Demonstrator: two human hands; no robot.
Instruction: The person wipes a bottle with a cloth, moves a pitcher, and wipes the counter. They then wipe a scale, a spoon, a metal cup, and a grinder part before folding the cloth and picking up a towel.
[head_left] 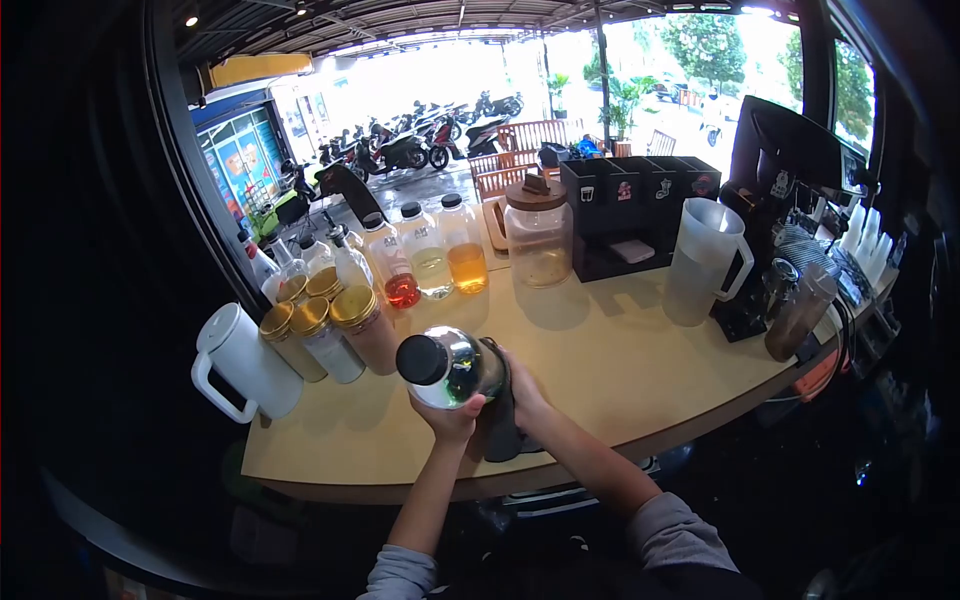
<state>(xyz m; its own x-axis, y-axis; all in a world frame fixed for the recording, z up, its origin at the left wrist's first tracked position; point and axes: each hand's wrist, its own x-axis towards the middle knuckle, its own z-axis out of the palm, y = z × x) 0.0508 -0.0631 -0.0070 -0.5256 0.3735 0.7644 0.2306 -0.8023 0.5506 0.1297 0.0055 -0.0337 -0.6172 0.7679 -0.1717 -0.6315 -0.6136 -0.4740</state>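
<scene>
A clear bottle [468, 362] with a black cap and something green inside is held tilted over the front of the counter. My left hand [450, 415] is closed around its near side, thumb on the bottle wall. On the other side, my right hand [524, 390] presses a dark cloth [503, 432] against the bottle. The cloth hangs down towards the counter edge, and part of it is hidden behind the bottle. Beyond stand three capped bottles: one with red liquid [401, 288], one with pale yellow liquid [434, 275] and one with orange liquid [467, 268].
Several gold-lidded jars [360, 325] and a white pitcher [250, 362] stand at the left of the wooden counter [600, 375]. A wooden-lidded glass jar [540, 240], a black organizer [600, 225], a translucent pitcher [700, 265] and a monitor [795, 140] occupy the back and right.
</scene>
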